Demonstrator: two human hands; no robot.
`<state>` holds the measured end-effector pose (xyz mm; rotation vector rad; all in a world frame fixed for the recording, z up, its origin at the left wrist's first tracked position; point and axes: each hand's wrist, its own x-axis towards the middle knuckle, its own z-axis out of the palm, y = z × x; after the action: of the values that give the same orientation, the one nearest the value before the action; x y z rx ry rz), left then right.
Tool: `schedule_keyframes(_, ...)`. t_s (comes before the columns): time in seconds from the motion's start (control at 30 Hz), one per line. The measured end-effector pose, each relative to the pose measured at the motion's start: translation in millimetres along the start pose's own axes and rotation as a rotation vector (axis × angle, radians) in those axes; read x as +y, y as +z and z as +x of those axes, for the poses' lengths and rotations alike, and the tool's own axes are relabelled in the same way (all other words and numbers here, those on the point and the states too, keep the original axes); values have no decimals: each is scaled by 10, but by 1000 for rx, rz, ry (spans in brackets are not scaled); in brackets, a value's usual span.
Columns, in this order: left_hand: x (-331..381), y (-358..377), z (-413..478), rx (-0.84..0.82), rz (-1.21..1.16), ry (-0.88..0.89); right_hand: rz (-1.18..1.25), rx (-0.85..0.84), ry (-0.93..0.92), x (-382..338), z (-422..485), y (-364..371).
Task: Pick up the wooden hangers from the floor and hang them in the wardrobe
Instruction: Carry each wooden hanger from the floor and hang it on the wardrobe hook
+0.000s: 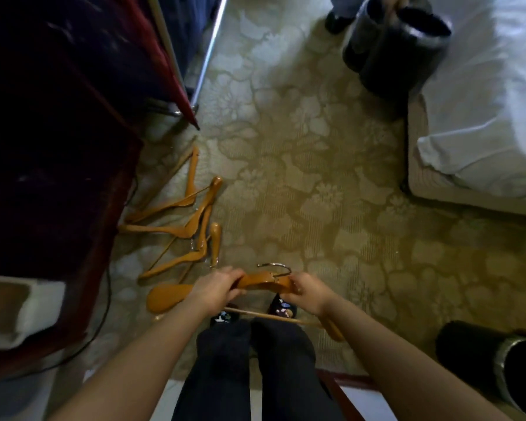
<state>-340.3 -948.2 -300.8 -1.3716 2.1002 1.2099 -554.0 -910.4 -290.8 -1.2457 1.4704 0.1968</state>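
I hold one wooden hanger (260, 281) level in front of me, above my feet, its metal hook (275, 266) pointing away. My left hand (217, 288) grips it left of the hook. My right hand (305, 291) grips it right of the hook. The hanger's broad left end (166, 297) sticks out past my left hand, and its thin bar runs under my wrists. Several more wooden hangers (192, 221) lie in a loose pile on the carpet, ahead and to the left, beside dark red furniture (58, 147).
A bed with white linen (483, 101) fills the right side. A black bin (398, 47) stands at the top by another person's shoes. A second black bin (498, 363) is at lower right. A metal pole (208, 53) leans at the upper left. A cable (104, 299) runs along the furniture.
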Motion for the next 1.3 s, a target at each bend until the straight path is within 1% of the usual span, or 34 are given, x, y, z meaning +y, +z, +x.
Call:
schedule_keyframes(0.1, -14, -147, -609, 52, -69, -22, -24, -18, -28, -408, -462, 87)
schedule_keyframes(0.27, -31, -348, -1472, 143, -187, -23, -16, 54, -129, -912, -1033, 225)
schedule_keyframes(0.4, -60, -372, -2024, 199, -303, -71, 2, 20, -198, -1209, -1297, 338)
schedule_keyframes(0.5, -92, -324, -2338, 254, -413, -116, -12, -11, -217, -1367, -1389, 375)
schedule_keyframes(0.67, -7, -236, -2718, 344, -580, -206, -114, -122, -288, -1567, -1431, 387)
schedule_keyframes(0.77, 52, -141, -2875, 413, -677, -284, -217, -194, -304, -1719, -1388, 365)
schedule_keyframes(0.87, 122, 82, -3038, 530, -796, -361, -341, -264, -384, -1877, -1351, 382)
schedule_keyframes(0.93, 221, 244, -3150, 576, -847, -445, -415, -326, -425, -1961, -1361, 405)
schedule_keyframes(1.1, 548, 748, -3329, 695, -909, -613, -600, -478, -535, -2050, -1461, 498)
schedule_keyframes(1.17, 737, 950, -3380, 767, -973, -684, -665, -521, -586, -2048, -1524, 584)
schedule_keyframes(1.3, 1049, 1228, -3492, 963, -1071, -819, -768, -610, -638, -2131, -1616, 785)
